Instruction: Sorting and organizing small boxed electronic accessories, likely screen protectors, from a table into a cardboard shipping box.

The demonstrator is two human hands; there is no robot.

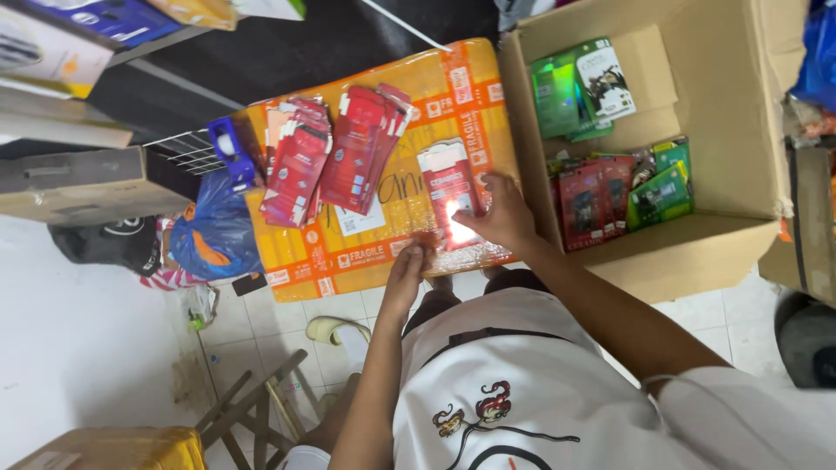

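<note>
White floor tiles (87, 348) fill the lower left of the frame, and at centre sits a large parcel wrapped in orange tape (366, 252), serving as a worktop for a person in a white shirt who leans over it.

On this parcel, at its right end near the middle of the frame, lies a flat red and white packet (448, 187). The right hand (505, 213) rests on the packet's lower right edge, fingers spread and pressed flat, apparently pinning it down rather than gripping it; a bright glare at the packet's lower end hides exactly how the fingertips meet it. The left hand (405, 270) sits at the parcel's near edge, just below and left of the packet, fingers curled loosely against the wrapping, seemingly steadying; I cannot tell whether it holds anything.

Left of the single packet, two fanned stacks of similar red packets (335, 161) lie overlapping on the parcel, likely sorted into groups. A small blue tape dispenser (231, 148) sits at the parcel's left end, with a blue plastic bag (213, 239) hanging below it.

At the upper right stands an open cardboard box (740, 174), holding green packets (575, 91) at its far end and a row of red and green packets (618, 191) standing on edge nearer the person, within reach of the right arm.
</note>
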